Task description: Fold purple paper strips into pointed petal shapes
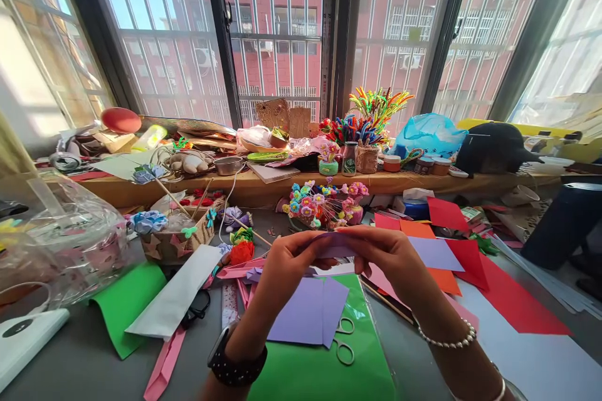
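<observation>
Between my two hands, held up over the table, is a small piece of purple paper point(337, 247), bent or folded. My left hand point(295, 257) pinches its left end. On the right end, the thumb and fingers of my right hand point(382, 252) are closed. Below them lie flat sheets of purple paper point(298, 319) on a green sheet in a clear sleeve point(324, 376). A pair of scissors point(345, 351) rests there, its handles showing and its blades hidden under the paper.
Red paper point(517, 291), orange paper and other sheets spread to the right. Green paper point(129, 301), a white packet point(176, 294) and a pink folded strip point(164, 363) lie left. Behind stand a flower bunch point(315, 200) and a cardboard box point(174, 241). A dark cylinder point(562, 225) stands far right.
</observation>
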Demonstrator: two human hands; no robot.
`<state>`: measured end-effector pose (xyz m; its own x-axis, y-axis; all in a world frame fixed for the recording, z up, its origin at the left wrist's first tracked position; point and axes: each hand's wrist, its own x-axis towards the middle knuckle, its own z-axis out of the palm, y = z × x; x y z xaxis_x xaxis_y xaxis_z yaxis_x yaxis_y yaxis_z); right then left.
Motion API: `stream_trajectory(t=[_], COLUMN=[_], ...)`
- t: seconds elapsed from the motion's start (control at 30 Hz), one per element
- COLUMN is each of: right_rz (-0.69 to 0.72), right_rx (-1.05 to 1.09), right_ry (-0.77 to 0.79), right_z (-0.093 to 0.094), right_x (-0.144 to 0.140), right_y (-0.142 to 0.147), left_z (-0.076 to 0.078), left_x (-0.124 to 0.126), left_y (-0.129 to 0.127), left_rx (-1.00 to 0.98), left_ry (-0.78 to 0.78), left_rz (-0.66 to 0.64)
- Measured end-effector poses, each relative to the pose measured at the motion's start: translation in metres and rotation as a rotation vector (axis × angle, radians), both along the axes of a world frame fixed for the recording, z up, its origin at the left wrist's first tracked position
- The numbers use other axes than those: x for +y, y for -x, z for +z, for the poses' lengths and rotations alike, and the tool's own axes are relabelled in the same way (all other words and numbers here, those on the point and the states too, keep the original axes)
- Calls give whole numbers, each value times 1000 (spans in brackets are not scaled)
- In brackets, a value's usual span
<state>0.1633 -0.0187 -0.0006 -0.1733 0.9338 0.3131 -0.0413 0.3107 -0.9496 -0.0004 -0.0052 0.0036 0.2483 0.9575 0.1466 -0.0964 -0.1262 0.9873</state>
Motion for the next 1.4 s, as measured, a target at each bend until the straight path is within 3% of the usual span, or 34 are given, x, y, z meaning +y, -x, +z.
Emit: stream_trajectory(t=[0.23, 0.53, 0.87, 1.1, 1.4], right_rz=[62, 99, 16, 9, -50], right_rx=[55, -35, -185, -170, -72], right_ry=[40, 40, 7, 29, 46], right_z=[-3, 2, 7, 6, 7], right_x=[1, -3, -8, -7, -7], right_y=[0, -4, -1, -3, -5], left_z=[2, 5, 9, 9, 6], left_x=[-3, -2, -7, -7, -3], left_y=[-2, 3, 7, 7, 13], left_rx=[-9, -24, 130, 128, 193], left_ry=[30, 83, -56, -63, -328], left_rz=[-51, -87, -91, -116, 55])
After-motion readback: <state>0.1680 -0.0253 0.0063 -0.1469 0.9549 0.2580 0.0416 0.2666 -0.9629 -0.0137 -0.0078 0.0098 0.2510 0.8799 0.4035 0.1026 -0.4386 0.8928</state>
